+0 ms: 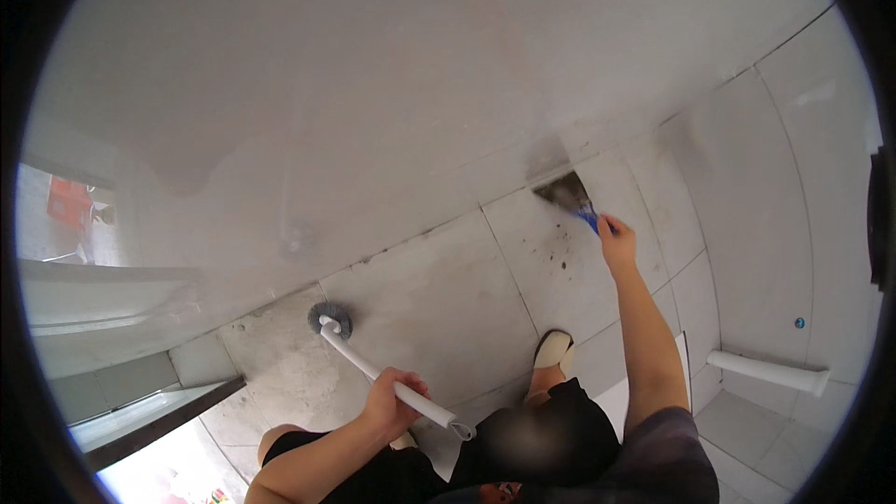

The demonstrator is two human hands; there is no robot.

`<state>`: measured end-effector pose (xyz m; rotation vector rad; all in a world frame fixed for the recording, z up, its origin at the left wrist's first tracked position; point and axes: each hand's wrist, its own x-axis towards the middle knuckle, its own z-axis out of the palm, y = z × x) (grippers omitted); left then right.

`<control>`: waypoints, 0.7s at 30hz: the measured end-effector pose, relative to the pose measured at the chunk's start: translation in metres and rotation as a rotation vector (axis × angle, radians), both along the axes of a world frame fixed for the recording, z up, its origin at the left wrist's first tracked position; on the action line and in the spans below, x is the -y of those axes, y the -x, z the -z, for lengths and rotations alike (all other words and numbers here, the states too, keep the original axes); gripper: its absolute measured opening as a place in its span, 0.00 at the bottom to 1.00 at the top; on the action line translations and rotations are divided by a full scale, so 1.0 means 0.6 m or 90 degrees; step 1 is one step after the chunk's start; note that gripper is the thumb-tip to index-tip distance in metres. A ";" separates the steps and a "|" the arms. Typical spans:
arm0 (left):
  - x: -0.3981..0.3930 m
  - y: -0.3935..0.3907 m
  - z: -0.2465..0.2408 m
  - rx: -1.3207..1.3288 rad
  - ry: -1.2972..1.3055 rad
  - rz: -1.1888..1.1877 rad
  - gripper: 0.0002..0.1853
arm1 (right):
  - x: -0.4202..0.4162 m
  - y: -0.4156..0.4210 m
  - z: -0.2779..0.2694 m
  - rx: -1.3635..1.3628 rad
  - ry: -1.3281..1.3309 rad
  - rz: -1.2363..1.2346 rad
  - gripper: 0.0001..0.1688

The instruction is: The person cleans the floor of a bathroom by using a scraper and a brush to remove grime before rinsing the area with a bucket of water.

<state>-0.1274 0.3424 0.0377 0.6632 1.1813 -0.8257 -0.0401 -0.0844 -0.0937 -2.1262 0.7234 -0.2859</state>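
My right hand grips the blue handle of a wide scraper. The scraper's dark blade meets the tiled floor near the seam where the floor joins the glossy wall. Dark crumbs of dirt lie scattered on the tile just below the blade. In my left hand is the white handle of a scrub brush, with a hanging loop at its end. The round grey bristle head is at floor level, close to the same seam, off to the left.
A pale glossy wall fills the far side, and another tiled wall rises at right. A white pipe is near the right wall's foot. My light shoe stands on the floor tiles. A dark-edged doorway is at lower left.
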 end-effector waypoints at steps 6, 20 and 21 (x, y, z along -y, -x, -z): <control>0.008 -0.007 -0.002 0.012 0.025 -0.006 0.08 | 0.051 -0.044 -0.003 0.019 0.017 0.031 0.17; 0.002 -0.012 -0.002 -0.009 0.026 0.001 0.07 | -0.101 0.046 -0.021 -0.030 0.038 -0.006 0.17; 0.000 -0.009 -0.002 -0.010 0.021 -0.011 0.07 | -0.106 0.059 -0.029 -0.025 0.034 -0.009 0.17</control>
